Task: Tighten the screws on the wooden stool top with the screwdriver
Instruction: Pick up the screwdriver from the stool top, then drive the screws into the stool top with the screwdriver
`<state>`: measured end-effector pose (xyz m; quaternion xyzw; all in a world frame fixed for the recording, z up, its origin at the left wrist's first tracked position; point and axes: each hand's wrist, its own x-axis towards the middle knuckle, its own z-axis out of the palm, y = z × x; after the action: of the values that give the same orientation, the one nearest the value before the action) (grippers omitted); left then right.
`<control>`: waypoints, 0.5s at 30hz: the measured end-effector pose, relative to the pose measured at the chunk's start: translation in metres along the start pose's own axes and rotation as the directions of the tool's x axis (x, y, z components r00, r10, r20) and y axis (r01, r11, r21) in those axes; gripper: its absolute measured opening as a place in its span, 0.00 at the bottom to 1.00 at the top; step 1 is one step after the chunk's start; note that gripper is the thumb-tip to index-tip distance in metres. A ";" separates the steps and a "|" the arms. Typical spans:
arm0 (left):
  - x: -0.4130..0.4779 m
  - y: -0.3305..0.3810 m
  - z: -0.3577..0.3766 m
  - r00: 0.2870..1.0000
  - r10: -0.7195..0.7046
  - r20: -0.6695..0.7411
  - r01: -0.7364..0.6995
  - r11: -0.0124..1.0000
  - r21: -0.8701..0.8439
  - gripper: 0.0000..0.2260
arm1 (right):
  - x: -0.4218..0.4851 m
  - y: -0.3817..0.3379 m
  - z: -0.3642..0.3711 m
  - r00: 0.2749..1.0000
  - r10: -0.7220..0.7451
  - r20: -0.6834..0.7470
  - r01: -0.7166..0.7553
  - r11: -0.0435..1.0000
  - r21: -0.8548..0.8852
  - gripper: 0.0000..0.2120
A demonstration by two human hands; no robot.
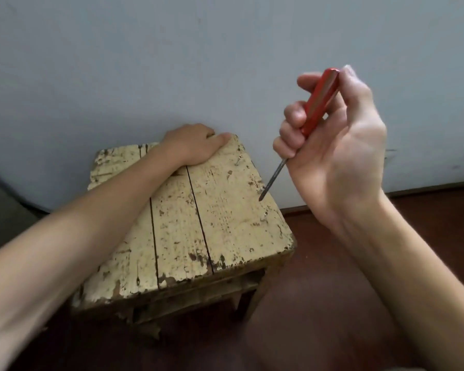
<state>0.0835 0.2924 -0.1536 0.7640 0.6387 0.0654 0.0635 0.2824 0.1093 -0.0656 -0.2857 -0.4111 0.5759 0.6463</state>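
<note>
Screws: three are seen on the right plank of the stool top [177,223]. The far screw [238,159] stands raised and tilted. How the middle screw [260,187] and near screw [265,215] are seated cannot be told.
Screwdriver [320,100]: it is held slanted, with the tip lowered just beside the middle screw. Engagement with the head cannot be confirmed.
Right grip [332,145]: the fingers are curled round the red handle, judged to allow the shaft to be twisted. The screws lie below and to the left of it.
Left grip [196,143]: the fingers are hooked over the far edge, judged to steady the stool against turning force.
Surroundings: the stool is stood on a dark red floor [319,263], close to a pale wall [172,62].
</note>
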 end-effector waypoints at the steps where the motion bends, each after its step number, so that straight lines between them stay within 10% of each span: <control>1: -0.001 0.001 -0.001 1.000 0.005 -0.004 -0.005 1.000 0.008 0.34 | 0.002 -0.005 0.004 1.000 0.014 0.009 -0.014 1.000 0.009 0.21; 15: 0.002 -0.004 0.005 0.997 0.083 -0.005 -0.083 0.994 -0.075 0.28 | -0.011 0.010 -0.021 0.973 -0.218 -0.070 0.223 0.972 0.077 0.16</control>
<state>0.0808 0.2951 -0.1596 0.7870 0.6034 0.0927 0.0887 0.2956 0.1029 -0.0869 -0.2283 -0.3956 0.5083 0.7301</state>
